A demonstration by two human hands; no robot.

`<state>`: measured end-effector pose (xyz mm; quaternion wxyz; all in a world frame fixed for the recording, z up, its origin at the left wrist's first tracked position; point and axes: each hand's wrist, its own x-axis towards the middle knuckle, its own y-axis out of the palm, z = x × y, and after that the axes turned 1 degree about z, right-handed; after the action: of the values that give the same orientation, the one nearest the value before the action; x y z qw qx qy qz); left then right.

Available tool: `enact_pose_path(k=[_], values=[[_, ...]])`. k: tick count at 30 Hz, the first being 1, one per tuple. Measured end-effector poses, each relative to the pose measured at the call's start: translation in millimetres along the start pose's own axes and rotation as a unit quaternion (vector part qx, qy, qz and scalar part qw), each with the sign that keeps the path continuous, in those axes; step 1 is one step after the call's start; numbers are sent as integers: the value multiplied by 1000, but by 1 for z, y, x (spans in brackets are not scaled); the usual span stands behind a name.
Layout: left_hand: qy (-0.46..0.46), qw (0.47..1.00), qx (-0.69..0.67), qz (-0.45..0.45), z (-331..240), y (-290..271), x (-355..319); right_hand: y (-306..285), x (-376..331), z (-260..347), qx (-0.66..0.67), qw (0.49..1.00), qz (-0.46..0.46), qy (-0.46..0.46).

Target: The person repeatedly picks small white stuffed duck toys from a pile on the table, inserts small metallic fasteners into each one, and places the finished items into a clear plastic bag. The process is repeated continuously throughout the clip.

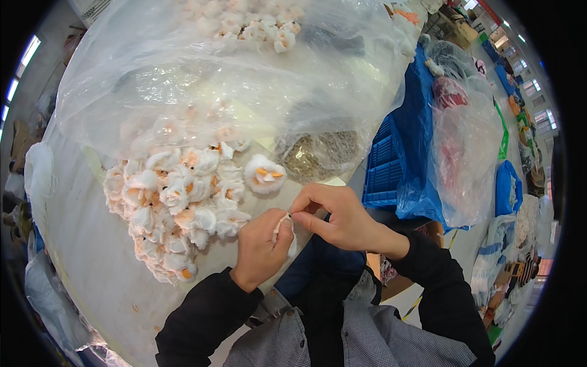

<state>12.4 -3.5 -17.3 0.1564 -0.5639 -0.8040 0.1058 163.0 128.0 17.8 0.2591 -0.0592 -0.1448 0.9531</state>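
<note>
My left hand (260, 248) is closed round a small white plush piece (283, 229), most of it hidden by the fingers. Right beside it, my right hand (330, 214) pinches thumb and forefinger together at the top of that piece; whatever lies between those fingertips is too small to make out. Just beyond my hands a single fluffy white plush piece (265, 174) with an orange beak-like part lies on the table. To the left spreads a heap of similar white and pale-orange plush pieces (177, 202), several with orange parts and dark spots.
Clear plastic sheeting (202, 79) covers the far table, over more plush pieces (257, 24). A clear bag of small brownish items (318, 153) sits near my right hand. Blue crates (382, 165) and a plastic bag with red contents (461, 147) stand right of the table (92, 232).
</note>
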Motion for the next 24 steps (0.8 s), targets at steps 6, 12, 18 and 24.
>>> enact_pose_path(k=[6, 12, 18, 24], values=[[11, 999, 16, 26, 1, 1, 1, -7, 4, 0, -41, 998, 49, -15], [38, 998, 41, 24, 4, 3, 1, -8, 8, -3, -87, 992, 83, -47], [41, 997, 52, 37, 6, 2, -1, -1, 4, -10, -58, 993, 61, -78], [4, 999, 31, 35, -1, 1, 0, 0, -6, -11, -55, 997, 4, -50]])
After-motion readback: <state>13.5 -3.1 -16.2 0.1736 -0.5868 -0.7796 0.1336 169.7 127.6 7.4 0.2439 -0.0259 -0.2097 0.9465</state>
